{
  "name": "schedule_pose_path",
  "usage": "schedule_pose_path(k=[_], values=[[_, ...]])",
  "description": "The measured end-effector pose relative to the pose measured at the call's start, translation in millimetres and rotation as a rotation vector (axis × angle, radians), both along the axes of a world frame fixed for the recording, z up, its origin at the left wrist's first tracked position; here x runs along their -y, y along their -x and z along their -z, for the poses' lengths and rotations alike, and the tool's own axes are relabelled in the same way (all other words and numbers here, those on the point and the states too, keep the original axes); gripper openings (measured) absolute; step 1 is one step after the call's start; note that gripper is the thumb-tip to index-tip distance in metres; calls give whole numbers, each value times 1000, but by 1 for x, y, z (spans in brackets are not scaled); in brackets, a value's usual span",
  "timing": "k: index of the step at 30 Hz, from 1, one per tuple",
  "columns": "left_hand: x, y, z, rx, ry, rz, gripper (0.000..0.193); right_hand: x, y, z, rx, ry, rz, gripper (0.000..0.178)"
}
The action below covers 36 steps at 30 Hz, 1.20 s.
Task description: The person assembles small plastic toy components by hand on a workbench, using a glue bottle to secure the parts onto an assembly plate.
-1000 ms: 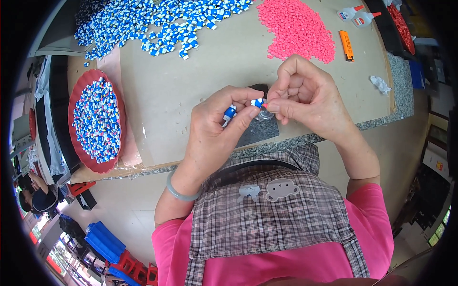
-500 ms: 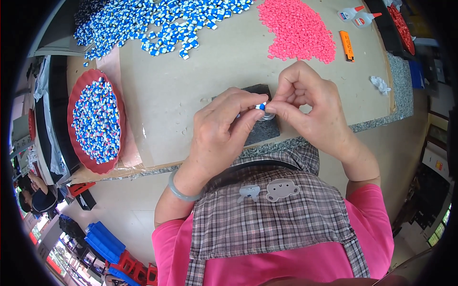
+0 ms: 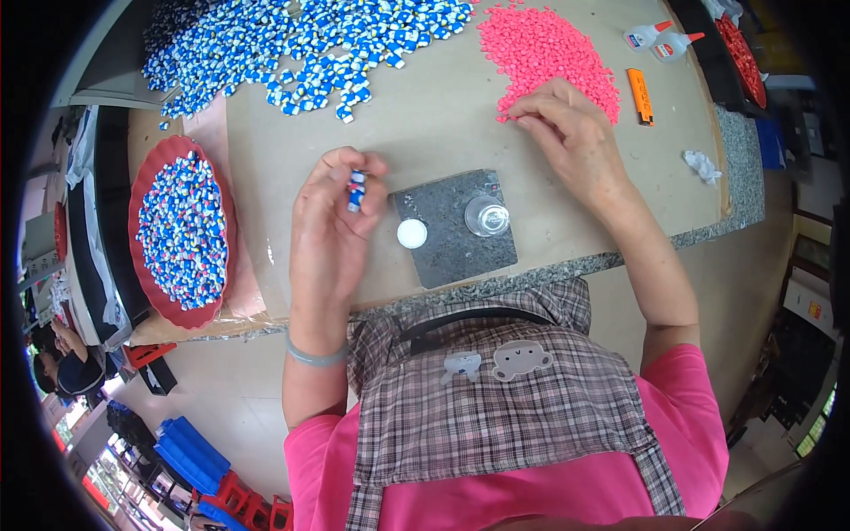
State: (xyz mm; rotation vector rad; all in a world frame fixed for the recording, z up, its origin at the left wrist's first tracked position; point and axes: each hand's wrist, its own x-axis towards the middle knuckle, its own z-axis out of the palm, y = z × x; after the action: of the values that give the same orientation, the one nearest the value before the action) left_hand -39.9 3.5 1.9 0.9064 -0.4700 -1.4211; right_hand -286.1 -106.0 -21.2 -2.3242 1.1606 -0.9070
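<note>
My left hand (image 3: 332,217), raised left of a dark stone slab (image 3: 452,257), keeps small blue-and-white pieces (image 3: 356,196) with a touch of pink between its curled fingers. My right hand (image 3: 567,133) reaches to the near edge of a pile of small pink pieces (image 3: 549,53). Its thumb and forefinger pinch there; what is between the tips, if anything, is too small to make out. On the slab sit a small clear cup (image 3: 487,217) and a white round disc (image 3: 412,234).
A large heap of blue-and-white pieces (image 3: 319,53) covers the far left. The red scalloped tray (image 3: 227,239) at left holds similar pieces. Two small glue bottles (image 3: 675,46), an orange lighter-like stick (image 3: 640,97) and crumpled white tissue (image 3: 702,166) lie at right.
My hands have parted from above the slab. The left drew back leftward with its pieces; the right went up to the pink pile. The cup and white disc now show.
</note>
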Motion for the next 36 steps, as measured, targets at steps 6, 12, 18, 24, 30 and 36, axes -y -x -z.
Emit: schedule_pose_path(k=[6, 12, 18, 24, 30, 36], values=[[19, -34, 9, 719, -46, -93, 14, 5, -15, 2, -166, 264, -103, 9], [38, -36, 8, 1474, 89, -115, 24, -6, -13, -4, -223, 253, -76, 12], [51, -35, 9, 1670, 120, -93, 24, -15, -4, -15, -269, -12, -113, 10], [62, -38, 16, 1751, 139, -108, 23, -14, 2, -5, -98, -6, -129, 11], [64, -38, 17, 1763, 169, -88, 21, -13, 0, -5, -157, 88, -243, 11], [53, -36, 11, 1598, 127, -106, 19, -11, 0, -12, -285, 110, -293, 7]])
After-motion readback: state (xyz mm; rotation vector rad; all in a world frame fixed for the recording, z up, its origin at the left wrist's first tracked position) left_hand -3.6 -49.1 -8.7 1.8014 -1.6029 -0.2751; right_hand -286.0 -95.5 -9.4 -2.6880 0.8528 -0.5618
